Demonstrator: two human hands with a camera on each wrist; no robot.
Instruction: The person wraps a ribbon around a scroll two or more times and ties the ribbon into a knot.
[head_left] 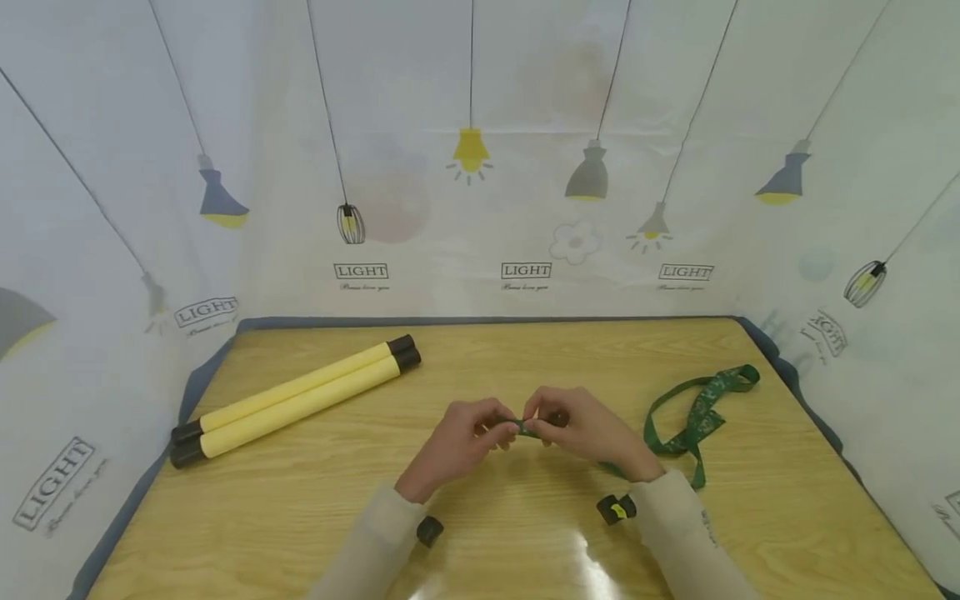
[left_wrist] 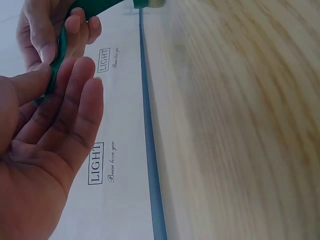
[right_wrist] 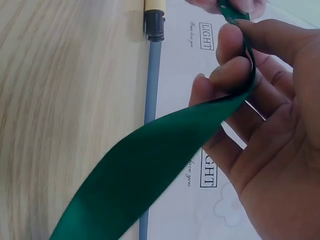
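Above the middle of the table, my left hand and right hand pinch a green ribbon close to each other. In the left wrist view, the left thumb presses the ribbon against the fingers at its end. The right wrist view has the ribbon running between the right thumb and fingers, then trailing down in a broad satin band. Its patterned length lies in loose loops on the table, to the right of the right hand.
Two yellow rods with black ends lie side by side on the wooden table, at the left. White printed sheeting stands around the back and sides. A dark blue edge runs along the table's rim.
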